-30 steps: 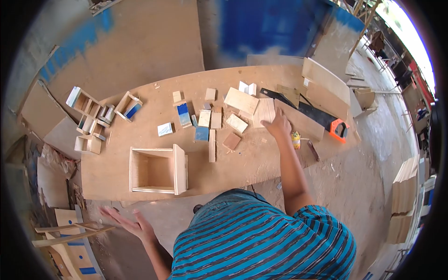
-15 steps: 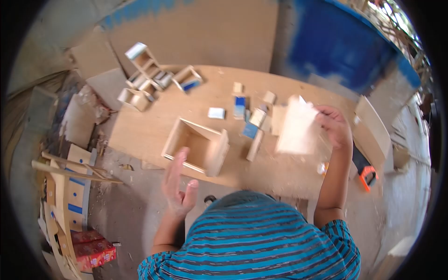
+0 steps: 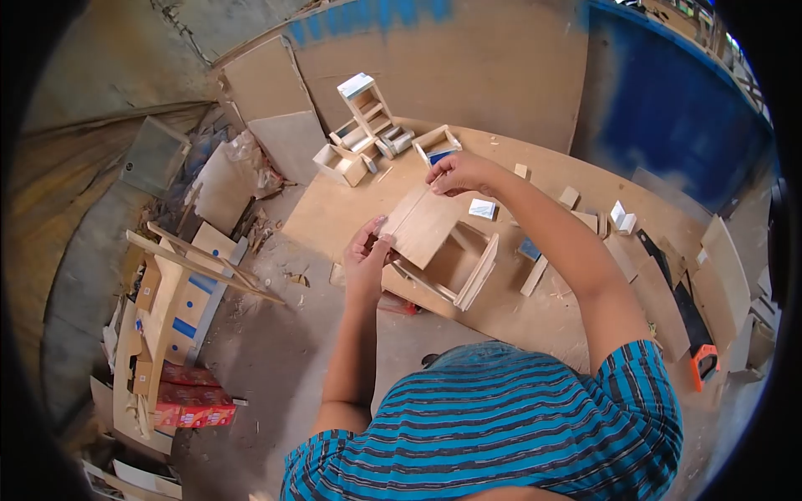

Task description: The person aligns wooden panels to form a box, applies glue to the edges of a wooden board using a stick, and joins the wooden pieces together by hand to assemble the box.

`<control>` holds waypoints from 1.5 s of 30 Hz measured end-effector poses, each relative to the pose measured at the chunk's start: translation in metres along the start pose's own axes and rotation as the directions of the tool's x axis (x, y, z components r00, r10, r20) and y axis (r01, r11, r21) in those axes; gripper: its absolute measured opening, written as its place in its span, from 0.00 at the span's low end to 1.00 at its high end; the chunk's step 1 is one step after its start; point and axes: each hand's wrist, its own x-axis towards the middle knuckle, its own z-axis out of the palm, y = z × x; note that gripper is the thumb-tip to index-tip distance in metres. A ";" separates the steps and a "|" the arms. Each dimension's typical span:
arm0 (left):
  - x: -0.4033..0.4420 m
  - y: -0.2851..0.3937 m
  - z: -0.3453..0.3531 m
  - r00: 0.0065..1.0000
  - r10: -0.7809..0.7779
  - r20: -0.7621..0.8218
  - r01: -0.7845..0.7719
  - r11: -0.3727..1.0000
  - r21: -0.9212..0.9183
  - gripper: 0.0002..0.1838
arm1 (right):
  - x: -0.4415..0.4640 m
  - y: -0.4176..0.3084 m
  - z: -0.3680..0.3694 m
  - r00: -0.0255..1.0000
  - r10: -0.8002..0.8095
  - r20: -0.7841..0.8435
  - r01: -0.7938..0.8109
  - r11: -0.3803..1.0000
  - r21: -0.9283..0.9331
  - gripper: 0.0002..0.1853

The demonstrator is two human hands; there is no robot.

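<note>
A thin plywood panel (image 3: 428,232) is held by both hands above the open wooden box (image 3: 480,275), hiding the box's left part. My left hand (image 3: 368,249) pinches the panel's left edge between thumb and fingers. My right hand (image 3: 461,174) grips its far upper corner, with the arm stretched across the table. A dark line runs along the panel near its far side. Whether the panel touches the box, I cannot tell. A small white-topped block (image 3: 482,208) lies beyond the box.
A wooden toy-truck-like assembly (image 3: 361,125) and an open tray (image 3: 436,144) stand at the table's far side. Small wood blocks lie right of the box. An orange-handled handsaw (image 3: 704,363) rests at the right. Red packages (image 3: 194,399) sit on the floor at left.
My right hand has carried the panel leftward from the table's right side to over the box. My left hand, formerly open by the box, now grips the panel. The camera view has shifted.
</note>
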 end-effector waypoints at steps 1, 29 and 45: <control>0.001 -0.005 -0.003 1.000 0.002 -0.012 -0.002 1.000 -0.012 0.20 | 0.009 0.009 0.000 1.000 -0.006 0.014 0.005 1.000 0.017 0.16; 0.008 -0.024 -0.024 0.971 0.238 0.007 -0.179 0.707 0.684 0.17 | 0.003 -0.002 0.043 0.920 -0.033 0.391 0.389 0.199 -0.899 0.63; -0.018 -0.041 -0.042 0.988 0.147 -0.040 -0.127 0.941 0.314 0.17 | -0.013 -0.002 0.036 0.901 -0.060 0.430 0.429 0.270 -0.862 0.60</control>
